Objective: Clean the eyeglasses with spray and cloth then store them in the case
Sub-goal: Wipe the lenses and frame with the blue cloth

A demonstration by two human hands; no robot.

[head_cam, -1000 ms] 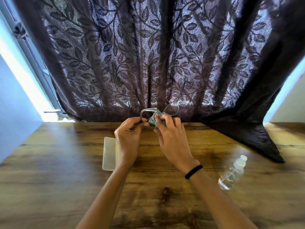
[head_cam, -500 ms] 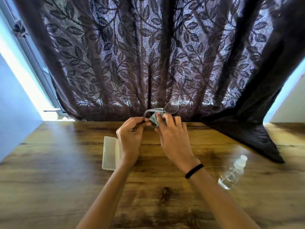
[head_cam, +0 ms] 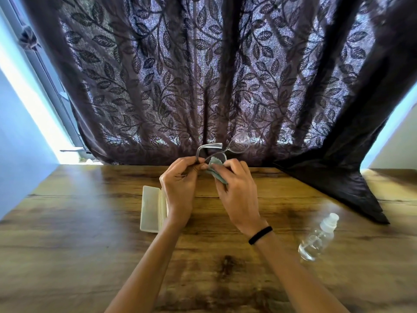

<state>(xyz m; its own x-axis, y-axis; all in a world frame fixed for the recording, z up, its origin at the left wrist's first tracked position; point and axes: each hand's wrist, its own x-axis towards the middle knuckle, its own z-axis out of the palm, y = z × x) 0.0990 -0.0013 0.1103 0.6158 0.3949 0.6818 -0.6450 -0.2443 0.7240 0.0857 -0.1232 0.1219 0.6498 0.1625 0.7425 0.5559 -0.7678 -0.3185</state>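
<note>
Eyeglasses [head_cam: 225, 147] are hovering over the table's [head_cam: 67, 222] far edge.
Left hand [head_cam: 178, 184] pinching the frame [head_cam: 208, 146], right hand [head_cam: 237, 193] pinching cloth [head_cam: 215, 169] against it.

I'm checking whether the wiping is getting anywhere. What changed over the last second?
Little. The right hand slid the cloth slightly down the near lens, so more cloth trails below its thumb, and the eyeglasses tipped up a little. The left hand keeps gripping the frame; the case and spray bottle on the table have not moved.
</note>
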